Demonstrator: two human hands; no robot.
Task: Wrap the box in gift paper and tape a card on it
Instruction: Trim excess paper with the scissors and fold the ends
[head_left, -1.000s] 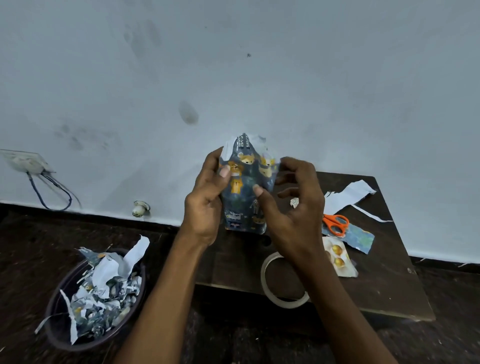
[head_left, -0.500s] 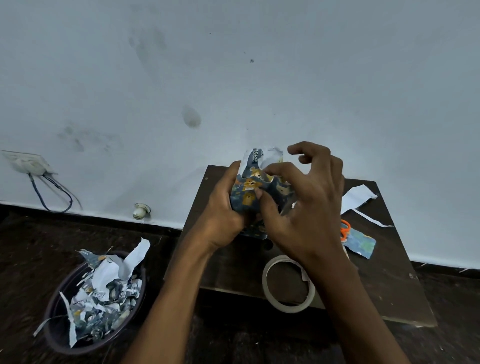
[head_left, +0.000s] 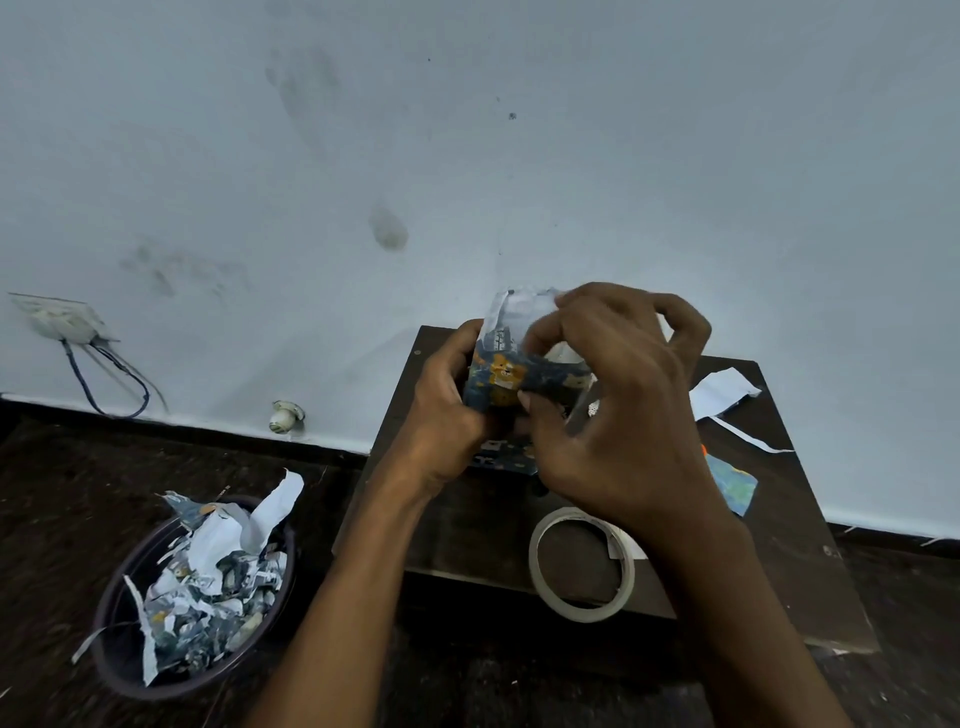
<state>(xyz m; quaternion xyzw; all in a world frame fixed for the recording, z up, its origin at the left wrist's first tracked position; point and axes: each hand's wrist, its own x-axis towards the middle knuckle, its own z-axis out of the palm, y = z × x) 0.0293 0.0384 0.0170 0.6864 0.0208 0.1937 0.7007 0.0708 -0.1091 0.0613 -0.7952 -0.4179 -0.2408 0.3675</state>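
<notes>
a person's left hand (head_left: 447, 410) grips the side of a small box (head_left: 511, 376) wrapped in dark blue bear-print gift paper, held above a low dark table (head_left: 467, 535). the right hand (head_left: 618, 415) curls over the box's top, fingers pinching down a loose white-backed paper flap (head_left: 519, 309). just below the right wrist lies a tape roll (head_left: 582, 564); paper scraps (head_left: 724, 392) sit beyond the right hand. well left of the left forearm, a bin (head_left: 192, 597) holds paper cuttings.

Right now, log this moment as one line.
stage: folding end flap | left hand: grips wrapped box | right hand: pinches paper | tape roll: on table | card: not taped
</notes>
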